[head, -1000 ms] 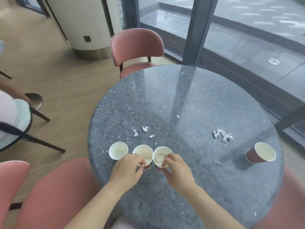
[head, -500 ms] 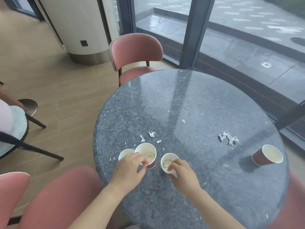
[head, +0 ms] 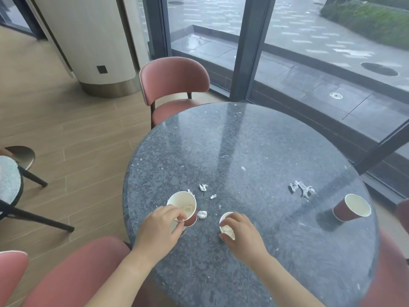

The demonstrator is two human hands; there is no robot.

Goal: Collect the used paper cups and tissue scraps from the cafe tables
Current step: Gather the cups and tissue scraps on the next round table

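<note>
Closest to me, my left hand (head: 159, 233) pinched the near rim of the left cup (head: 183, 202), thumb and fingertips curled over the lip. Whether its base sat on the table (head: 243, 140) or hung just clear, I could not tell. My right hand (head: 243, 238) was curled round the right cup (head: 226, 229), fingers over its mouth, with something white inside that looked like tissue.

A tissue wad (head: 201, 214) lay between the two cups, just beside the left one. A little farther out were small scraps (head: 203, 187). Well off to the right lay a torn tissue pile (head: 302, 189), and near it, by the table's edge, the far cup (head: 352, 207) stood alone.

The risks, as I judged them: a rim pinch on thin paper could buckle the lip and drop the left cup, spilling any dregs. Bringing the two cups together could brush the wad off the near edge. The scraps were light and small, so a quick sweep of a sleeve or cup might scatter them. Reaching for the far cup with both hands full could tip what I held. The chair (head: 174, 83) beyond stood clear of all this.
</note>
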